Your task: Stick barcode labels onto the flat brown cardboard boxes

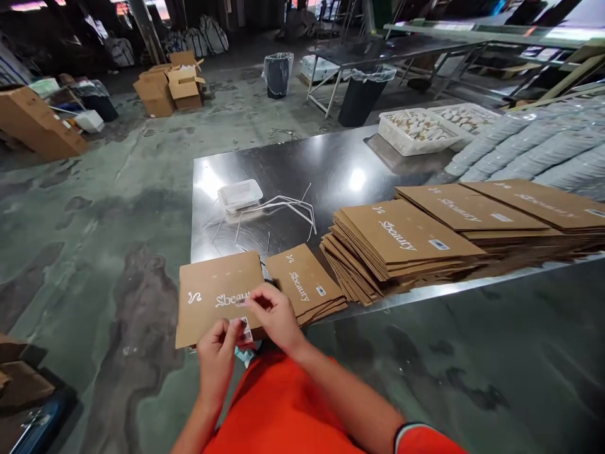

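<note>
A flat brown cardboard piece with white lettering [208, 284] lies at the near left corner of the metal table. Over its right part, my right hand [274, 312] pinches something small and pale. My left hand [220, 347] is at its lower edge, thumb and finger pressed together; what they hold, if anything, is too small to name. A white label with a barcode [246, 329] shows between my hands. Just right of them lies a smaller stack of printed cardboard [307, 284].
Tall cardboard stacks [401, 236] run along the table's right side. A white plastic basket [240, 194] and bent white strips [288, 203] sit behind my hands. Filled white baskets [416, 131] and wrapped stacks [539, 148] stand at the back right.
</note>
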